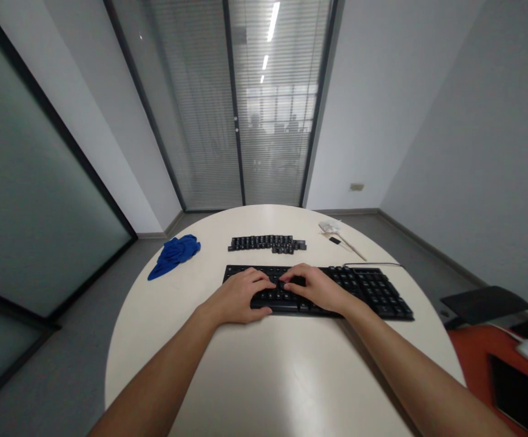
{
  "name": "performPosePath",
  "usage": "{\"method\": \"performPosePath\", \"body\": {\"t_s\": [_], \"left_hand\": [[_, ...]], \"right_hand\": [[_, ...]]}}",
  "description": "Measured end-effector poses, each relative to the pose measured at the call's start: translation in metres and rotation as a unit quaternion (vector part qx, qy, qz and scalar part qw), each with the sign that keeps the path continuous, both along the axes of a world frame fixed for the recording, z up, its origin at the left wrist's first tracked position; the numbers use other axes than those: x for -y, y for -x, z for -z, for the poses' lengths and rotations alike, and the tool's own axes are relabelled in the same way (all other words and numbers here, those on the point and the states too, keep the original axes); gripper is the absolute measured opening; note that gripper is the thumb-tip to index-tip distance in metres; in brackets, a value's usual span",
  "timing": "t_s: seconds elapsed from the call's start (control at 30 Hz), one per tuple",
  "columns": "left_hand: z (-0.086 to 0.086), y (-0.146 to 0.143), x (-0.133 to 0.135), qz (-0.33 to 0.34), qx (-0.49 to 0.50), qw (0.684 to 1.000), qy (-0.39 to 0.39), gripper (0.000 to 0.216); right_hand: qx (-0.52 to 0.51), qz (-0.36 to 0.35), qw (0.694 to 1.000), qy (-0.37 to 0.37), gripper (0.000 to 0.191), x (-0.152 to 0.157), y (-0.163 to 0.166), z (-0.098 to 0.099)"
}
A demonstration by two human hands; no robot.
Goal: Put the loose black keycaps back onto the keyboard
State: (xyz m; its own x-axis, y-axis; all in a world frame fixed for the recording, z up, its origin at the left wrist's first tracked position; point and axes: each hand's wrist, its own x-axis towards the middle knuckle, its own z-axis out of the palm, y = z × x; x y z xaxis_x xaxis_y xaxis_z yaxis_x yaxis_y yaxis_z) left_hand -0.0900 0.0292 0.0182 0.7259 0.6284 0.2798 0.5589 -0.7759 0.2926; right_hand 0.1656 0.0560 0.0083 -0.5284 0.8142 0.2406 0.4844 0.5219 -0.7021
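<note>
A black keyboard lies across the round table in front of me. My left hand rests palm down over its left part, fingers stretched toward the middle keys and thumb along the front edge. From the other side my right hand reaches in, its thumb and index fingertip bent together around a keycap near the middle of the keyboard. That keycap is mostly covered by the fingers. Behind the keyboard, loose black keycaps stand in a long row, with a shorter row in front at the right.
A crumpled blue cloth lies at the table's left. Back right are a brush-like stick, a small black piece and clear crumpled plastic. The keyboard cable runs right. A red-orange chair holds a dark phone.
</note>
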Motion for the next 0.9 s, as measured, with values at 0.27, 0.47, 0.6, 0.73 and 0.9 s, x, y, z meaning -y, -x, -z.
{"method": "performPosePath", "body": {"t_s": [0.27,0.47,0.6,0.73,0.9], "left_hand": [[0.003,0.001,-0.001,0.001,0.001,1.000,-0.004,0.046],[0.001,0.001,-0.001,0.001,-0.003,1.000,-0.003,0.047],[0.001,0.001,-0.001,0.001,-0.003,1.000,-0.002,0.047],[0.000,0.000,0.000,0.000,-0.004,1.000,-0.001,0.047],[-0.002,-0.001,0.001,-0.001,-0.005,1.000,0.003,0.046]], "right_hand": [[-0.015,-0.012,0.999,0.029,0.017,-0.001,-0.004,0.003],[0.006,0.003,1.000,0.004,0.017,0.003,-0.001,0.000],[0.023,0.021,1.000,-0.007,0.016,0.007,0.004,-0.002],[0.029,0.035,0.999,-0.025,0.014,0.007,0.006,-0.001],[0.052,0.022,0.997,-0.053,0.014,0.009,0.008,-0.004]]}}
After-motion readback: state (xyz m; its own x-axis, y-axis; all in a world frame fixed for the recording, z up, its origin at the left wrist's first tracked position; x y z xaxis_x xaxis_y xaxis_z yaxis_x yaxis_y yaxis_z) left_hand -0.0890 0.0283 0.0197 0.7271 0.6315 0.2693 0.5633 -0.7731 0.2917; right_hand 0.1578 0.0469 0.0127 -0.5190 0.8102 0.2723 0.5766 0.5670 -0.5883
